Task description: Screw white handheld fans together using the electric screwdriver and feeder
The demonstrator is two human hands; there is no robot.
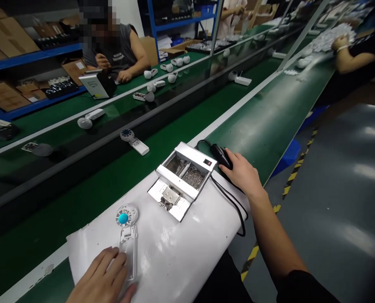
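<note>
My left hand (pixel 104 273) lies over the lower handle of a white handheld fan (pixel 129 244), fingers at its left and thumb at its right. The fan rests face up on a white sheet, its handle an open shell and its round head showing a blue centre. My right hand (pixel 242 172) is closed around a black electric screwdriver (pixel 221 155) lying beside the screw feeder. Between my hands stands that silver screw feeder (pixel 181 179), its tray filled with small screws.
Black cables (pixel 234 202) loop over the sheet's right edge. Beyond it, a green conveyor belt (pixel 181 109) carries a fan with a dark blue centre (pixel 134 141) and another white fan (pixel 239 78). A co-worker (pixel 121 50) sits opposite; another person's hand (pixel 341 44) is near white parts at far right.
</note>
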